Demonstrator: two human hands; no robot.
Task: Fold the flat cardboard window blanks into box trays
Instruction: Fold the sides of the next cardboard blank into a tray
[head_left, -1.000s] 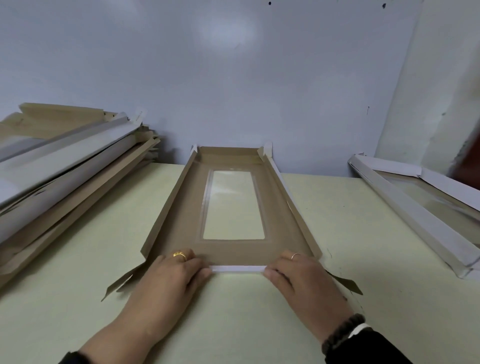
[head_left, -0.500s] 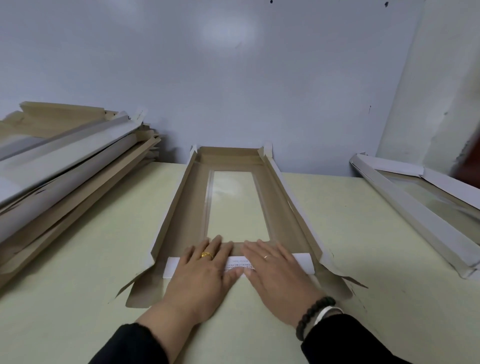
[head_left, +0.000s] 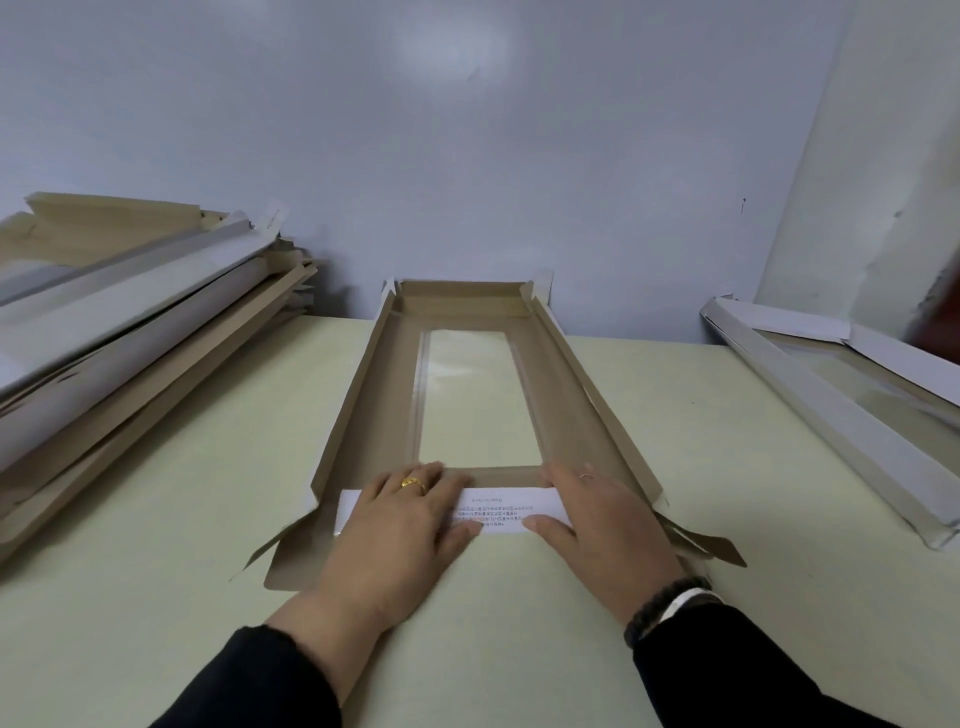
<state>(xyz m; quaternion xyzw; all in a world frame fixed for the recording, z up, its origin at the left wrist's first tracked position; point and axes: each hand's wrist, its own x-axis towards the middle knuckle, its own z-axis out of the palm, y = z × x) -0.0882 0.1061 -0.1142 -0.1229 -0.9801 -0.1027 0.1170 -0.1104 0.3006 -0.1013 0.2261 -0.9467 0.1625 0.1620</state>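
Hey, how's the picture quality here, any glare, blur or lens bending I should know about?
Head view: a soft glare patch on the wall; wide-angle bending bows the stack of blanks at left and the folded tray at right; a dark red blur smears the right edge; both hands and the printed flap are fairly sharp, though its print is too small to read.

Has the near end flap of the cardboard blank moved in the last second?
Yes. The near end flap has folded forward over the blank toward its window, white printed side now up under both hands.
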